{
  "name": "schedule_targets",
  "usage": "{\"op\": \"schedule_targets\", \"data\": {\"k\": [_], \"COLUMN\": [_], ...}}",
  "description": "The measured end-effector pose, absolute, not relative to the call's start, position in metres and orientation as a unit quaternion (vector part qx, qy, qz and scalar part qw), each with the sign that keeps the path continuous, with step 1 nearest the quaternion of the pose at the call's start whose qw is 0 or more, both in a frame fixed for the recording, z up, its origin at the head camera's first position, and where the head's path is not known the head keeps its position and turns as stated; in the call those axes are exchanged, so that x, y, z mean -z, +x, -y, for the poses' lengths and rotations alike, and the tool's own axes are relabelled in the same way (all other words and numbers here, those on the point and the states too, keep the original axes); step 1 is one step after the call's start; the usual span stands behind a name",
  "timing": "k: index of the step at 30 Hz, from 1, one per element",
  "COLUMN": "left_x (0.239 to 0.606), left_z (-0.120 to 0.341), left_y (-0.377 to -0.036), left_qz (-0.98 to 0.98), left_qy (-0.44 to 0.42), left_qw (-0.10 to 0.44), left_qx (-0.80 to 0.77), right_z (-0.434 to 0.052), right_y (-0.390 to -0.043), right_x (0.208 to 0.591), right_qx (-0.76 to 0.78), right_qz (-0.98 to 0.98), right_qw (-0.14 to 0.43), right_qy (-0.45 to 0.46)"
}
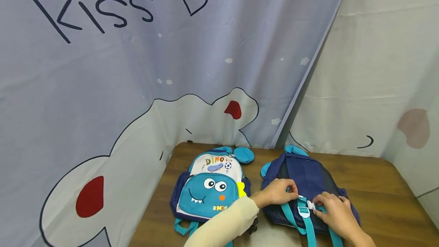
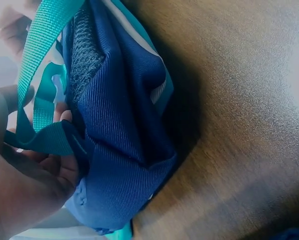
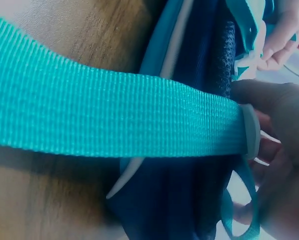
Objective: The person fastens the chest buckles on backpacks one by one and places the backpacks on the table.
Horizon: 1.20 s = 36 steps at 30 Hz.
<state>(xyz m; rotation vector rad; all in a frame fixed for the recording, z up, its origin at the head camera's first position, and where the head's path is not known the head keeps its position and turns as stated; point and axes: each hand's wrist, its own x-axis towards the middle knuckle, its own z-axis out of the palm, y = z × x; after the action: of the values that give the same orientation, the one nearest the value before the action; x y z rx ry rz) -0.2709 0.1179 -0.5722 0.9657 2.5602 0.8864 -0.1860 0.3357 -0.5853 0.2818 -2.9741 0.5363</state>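
A navy backpack lies with its back panel and teal straps facing up, its lower end toward me. My left hand reaches over it from the left and holds a strip of teal strap between thumb and fingers, seen close in the left wrist view. At the right, my right hand pinches a white plastic buckle on the strapping. Just left of that buckle, a white strap adjuster sits on a hanging strap. A broad teal strap crosses in front of my right fingers in the right wrist view.
Left of the navy backpack, a second backpack with a dinosaur face lies front up on the wooden table. A small round teal pouch is at its top. A printed curtain hangs behind the table.
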Motion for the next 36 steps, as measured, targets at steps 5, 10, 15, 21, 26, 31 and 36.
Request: {"op": "schedule_targets", "data": {"k": [5, 10, 15, 21, 26, 31, 36], "left_x": [0.573, 0.575, 0.58, 0.581, 0.579, 0.579, 0.581], "left_z": [-0.115, -0.117, -0.12, -0.121, -0.124, -0.126, -0.127], "left_y": [-0.273, -0.272, -0.271, -0.267, -0.263, -0.259, -0.258], "left_qz": [-0.877, -0.854, -0.842, -0.836, -0.832, -0.833, -0.84], "left_qy": [0.327, 0.334, 0.349, 0.367, 0.379, 0.383, 0.379], "left_qw": [0.119, 0.106, 0.066, 0.028, 0.021, 0.018, 0.014], "left_qx": [-0.331, -0.384, -0.406, -0.407, -0.404, -0.398, -0.387], "right_z": [-0.337, -0.342, -0.344, -0.345, -0.344, -0.343, -0.343], "right_y": [-0.192, -0.193, -0.191, -0.191, -0.189, -0.187, -0.186], "right_x": [0.586, 0.583, 0.579, 0.577, 0.576, 0.576, 0.578], "right_qx": [-0.241, -0.27, -0.276, -0.271, -0.275, -0.273, -0.267], "right_qz": [0.956, 0.942, 0.939, 0.934, 0.938, 0.94, 0.938], "right_qw": [0.132, 0.169, 0.179, 0.206, 0.189, 0.187, 0.202], "right_qy": [0.105, 0.102, 0.103, 0.109, 0.092, 0.087, 0.093]}}
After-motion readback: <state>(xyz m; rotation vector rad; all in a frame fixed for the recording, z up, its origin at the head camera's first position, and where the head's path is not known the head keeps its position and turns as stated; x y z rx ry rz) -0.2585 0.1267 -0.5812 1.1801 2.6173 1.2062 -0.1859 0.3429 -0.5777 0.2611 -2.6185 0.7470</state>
